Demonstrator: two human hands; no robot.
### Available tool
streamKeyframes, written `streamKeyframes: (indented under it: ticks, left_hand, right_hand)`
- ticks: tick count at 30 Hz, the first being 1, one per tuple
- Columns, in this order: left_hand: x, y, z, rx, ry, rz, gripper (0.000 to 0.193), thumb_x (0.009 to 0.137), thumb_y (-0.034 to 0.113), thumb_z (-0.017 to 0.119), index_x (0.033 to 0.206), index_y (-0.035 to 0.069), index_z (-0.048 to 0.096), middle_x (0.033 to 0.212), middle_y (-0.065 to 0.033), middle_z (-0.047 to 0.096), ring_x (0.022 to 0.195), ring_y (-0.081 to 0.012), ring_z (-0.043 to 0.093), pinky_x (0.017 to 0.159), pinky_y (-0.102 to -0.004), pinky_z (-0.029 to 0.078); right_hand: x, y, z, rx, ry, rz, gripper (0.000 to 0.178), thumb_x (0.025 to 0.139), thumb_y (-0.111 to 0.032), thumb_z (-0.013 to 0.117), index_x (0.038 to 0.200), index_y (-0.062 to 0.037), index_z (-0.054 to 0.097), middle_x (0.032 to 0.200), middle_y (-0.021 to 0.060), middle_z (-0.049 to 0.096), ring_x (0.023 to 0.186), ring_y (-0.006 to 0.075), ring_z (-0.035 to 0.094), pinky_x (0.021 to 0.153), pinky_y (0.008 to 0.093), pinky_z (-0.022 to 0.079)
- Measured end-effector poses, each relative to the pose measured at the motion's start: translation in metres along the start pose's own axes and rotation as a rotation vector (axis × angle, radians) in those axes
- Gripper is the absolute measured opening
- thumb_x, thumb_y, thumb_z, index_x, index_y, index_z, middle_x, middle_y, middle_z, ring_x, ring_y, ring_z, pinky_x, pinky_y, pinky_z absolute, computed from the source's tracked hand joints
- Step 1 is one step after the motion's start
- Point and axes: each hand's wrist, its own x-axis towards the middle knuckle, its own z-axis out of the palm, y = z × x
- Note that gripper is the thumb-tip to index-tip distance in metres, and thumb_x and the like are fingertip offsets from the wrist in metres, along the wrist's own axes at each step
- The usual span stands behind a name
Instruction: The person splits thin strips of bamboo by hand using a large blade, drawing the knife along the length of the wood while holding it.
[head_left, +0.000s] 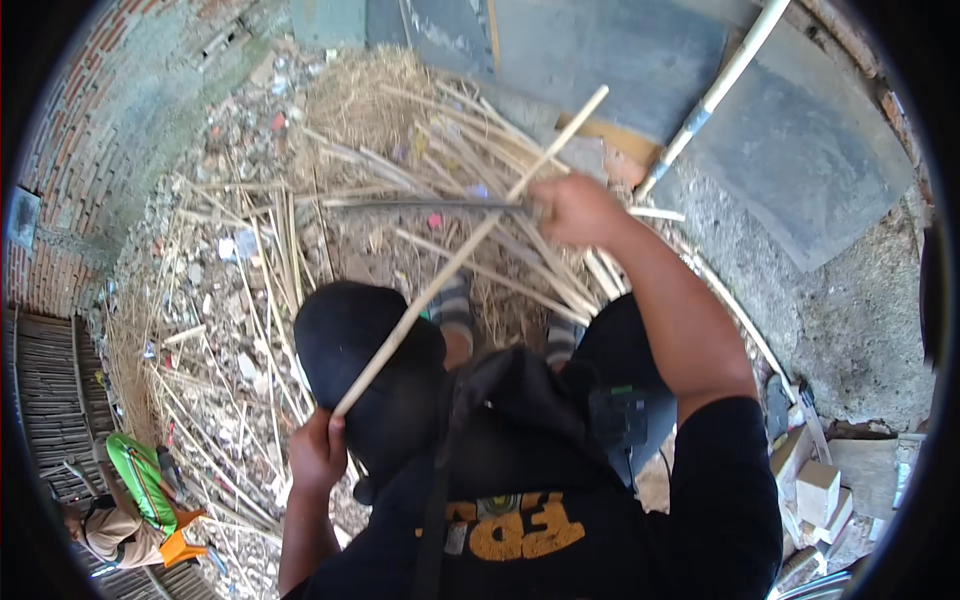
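Note:
My left hand [318, 450] is closed round the near end of a long pale bamboo stick [425, 297]. The stick slants up and away to the right, across my dark-clothed knee [368, 370]. My right hand [575, 208] grips a machete, its handle hidden in my fist. The dark machete blade [430, 205] points left and crosses the stick close to my right hand. I cannot tell whether the blade touches it. Beyond and beneath both hands, many cut bamboo sticks [500, 272] lie loose on the ground.
A heap of dry fibres [370, 100] lies at the far side. Grey panels [800, 150] line the right, with a long pole [715, 95] leaning there. Rubble [225, 330] covers the left ground. Wooden blocks [818, 493] are at lower right. Another person [125, 530] is at lower left.

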Motion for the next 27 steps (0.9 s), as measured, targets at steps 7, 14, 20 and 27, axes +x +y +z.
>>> streamKeyframes:
  ticks: [7,14,20,27]
  left_hand:
    - [-0.010,-0.001,0.003,-0.030,0.022,-0.009,0.036,0.103,0.031,0.051,0.078,0.005,0.051,0.060,-0.0208,0.054,0.057,-0.0463,0.057,0.051,-0.0502,0.041]
    - [-0.016,-0.006,0.005,-0.031,0.017,-0.046,0.036,0.103,0.031,0.051,0.078,0.005,0.052,0.058,-0.0197,0.053,0.055,-0.0443,0.057,0.050,-0.0481,0.041]
    - [-0.010,-0.010,0.002,-0.129,-0.028,-0.018,0.034,0.103,0.028,0.051,0.081,0.003,0.053,0.058,-0.0192,0.054,0.053,-0.0424,0.056,0.049,-0.0459,0.040]
    - [-0.013,-0.005,-0.004,-0.233,-0.054,-0.031,0.036,0.104,0.027,0.051,0.079,0.001,0.054,0.057,-0.0168,0.053,0.050,-0.0304,0.053,0.051,-0.0404,0.040]
  right_hand:
    - [-0.001,0.015,-0.019,0.109,0.026,0.100,0.026,0.075,-0.019,0.074,0.099,-0.0078,0.069,0.078,0.0180,0.067,0.076,0.0341,0.068,0.069,0.0439,0.053]
    - [-0.002,-0.015,-0.008,-0.075,-0.017,-0.079,0.022,0.073,-0.018,0.074,0.091,-0.0083,0.067,0.075,0.0172,0.066,0.076,0.0346,0.068,0.072,0.0441,0.053]
    - [0.002,0.046,-0.003,0.132,0.219,0.136,0.028,0.081,-0.022,0.072,0.106,-0.0086,0.070,0.084,0.0195,0.069,0.079,0.0340,0.068,0.075,0.0415,0.054]
    - [-0.002,0.003,-0.012,0.087,0.006,-0.011,0.024,0.079,-0.019,0.073,0.098,-0.0057,0.067,0.083,0.0190,0.069,0.079,0.0356,0.068,0.074,0.0442,0.053]
